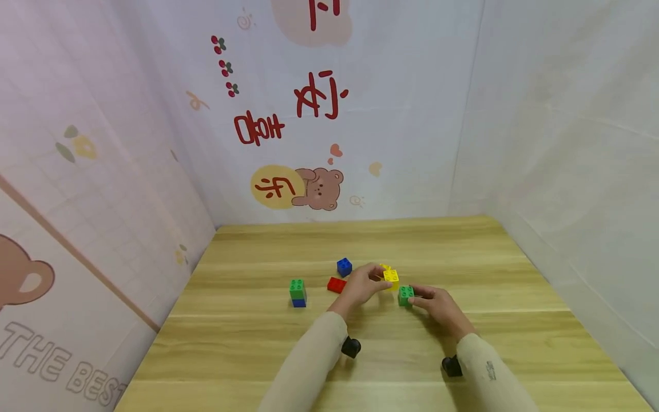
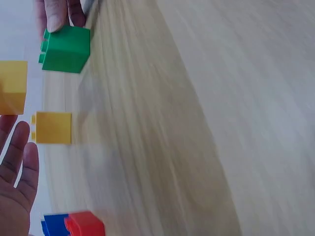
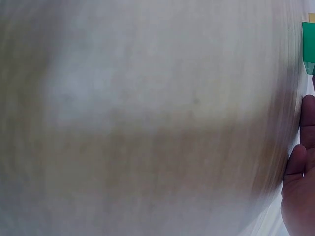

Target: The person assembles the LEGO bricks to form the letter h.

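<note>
My left hand [image 1: 362, 284] pinches a yellow building block [image 1: 391, 279] between thumb and fingers, raised off the table in the left wrist view. Just right of it, my right hand [image 1: 437, 303] grips a green building block [image 1: 406, 296] by its sides. A second yellow block [image 2: 53, 128] sits on the table behind the left hand, mostly hidden in the head view. The held blocks are near each other but apart. Only an edge of the green block [image 3: 309, 46] and some fingers show in the right wrist view.
Left of my left hand lie a red block [image 1: 337, 285] and, farther back, a blue block [image 1: 344, 266]. A green block stacked on a blue one [image 1: 298, 293] stands farther left. The wooden table [image 1: 247, 343] meets printed cloth walls at its back and sides.
</note>
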Tool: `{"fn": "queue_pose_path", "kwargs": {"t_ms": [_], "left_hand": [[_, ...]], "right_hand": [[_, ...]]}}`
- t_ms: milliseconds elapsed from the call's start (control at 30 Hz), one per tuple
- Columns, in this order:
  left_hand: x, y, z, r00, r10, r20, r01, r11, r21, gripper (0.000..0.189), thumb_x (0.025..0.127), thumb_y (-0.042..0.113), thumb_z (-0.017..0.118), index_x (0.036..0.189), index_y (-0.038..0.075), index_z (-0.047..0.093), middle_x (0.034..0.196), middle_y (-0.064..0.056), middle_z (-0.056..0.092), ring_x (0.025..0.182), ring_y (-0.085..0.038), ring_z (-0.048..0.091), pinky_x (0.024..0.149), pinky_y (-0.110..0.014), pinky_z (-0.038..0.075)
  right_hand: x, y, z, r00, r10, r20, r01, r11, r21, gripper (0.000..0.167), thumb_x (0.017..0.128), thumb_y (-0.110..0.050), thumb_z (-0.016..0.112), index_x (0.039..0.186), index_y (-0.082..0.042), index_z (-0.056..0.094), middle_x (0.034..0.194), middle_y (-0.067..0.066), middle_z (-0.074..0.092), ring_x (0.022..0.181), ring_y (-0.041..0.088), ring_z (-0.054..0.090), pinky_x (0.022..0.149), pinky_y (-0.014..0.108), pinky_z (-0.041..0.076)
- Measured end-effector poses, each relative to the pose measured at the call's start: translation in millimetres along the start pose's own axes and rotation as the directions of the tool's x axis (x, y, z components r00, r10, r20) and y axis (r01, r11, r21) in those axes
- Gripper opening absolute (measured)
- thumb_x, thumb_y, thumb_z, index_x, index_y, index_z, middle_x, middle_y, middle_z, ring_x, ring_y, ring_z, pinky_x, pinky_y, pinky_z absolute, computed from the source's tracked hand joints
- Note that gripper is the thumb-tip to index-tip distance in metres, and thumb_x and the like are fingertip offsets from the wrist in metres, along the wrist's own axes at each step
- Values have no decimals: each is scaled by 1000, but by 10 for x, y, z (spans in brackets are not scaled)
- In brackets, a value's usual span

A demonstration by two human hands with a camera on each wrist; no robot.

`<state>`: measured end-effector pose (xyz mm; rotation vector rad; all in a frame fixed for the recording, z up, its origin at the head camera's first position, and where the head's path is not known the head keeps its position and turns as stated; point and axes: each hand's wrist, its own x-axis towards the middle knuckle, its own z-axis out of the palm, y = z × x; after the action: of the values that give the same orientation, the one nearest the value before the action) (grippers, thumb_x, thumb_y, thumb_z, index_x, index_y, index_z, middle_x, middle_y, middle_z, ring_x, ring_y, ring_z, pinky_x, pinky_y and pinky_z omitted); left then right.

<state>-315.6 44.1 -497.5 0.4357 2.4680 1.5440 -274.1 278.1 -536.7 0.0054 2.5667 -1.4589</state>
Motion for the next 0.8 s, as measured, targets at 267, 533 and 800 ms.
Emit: {"fn": "queue_pose_path", "kwargs": {"t_ms": [267,533,800], "left_hand": [[127,98,178,1000,18,17,-18,1000,10,33,89,30,77,117,16,68,113,0,67,97,-11,59,83,-27,52],[178,113,240,998,34,49,-36,999,35,31,88,30,78,114,18,69,112,2,67,95,-8,59,81,-27,52],[181,118,284,994,48,93,-54,997,60,31,88,30,77,115,17,69,106,4,67,91,-8,60,79,-25,52]], "right_hand": [[46,-27,-45,1000,9,30,-10,999,41,56,96,-38,65,142,-7,55,144,16,51,138,40,38,110,63,27],[56,-53,-35,1000,-11,20,11,999,47,58,96,-37,66,141,-3,55,143,17,52,137,41,40,109,63,28],[38,-42,-40,1000,-1,10,0,998,57,54,96,-33,67,139,-3,56,139,16,56,133,40,44,109,63,30]]}}
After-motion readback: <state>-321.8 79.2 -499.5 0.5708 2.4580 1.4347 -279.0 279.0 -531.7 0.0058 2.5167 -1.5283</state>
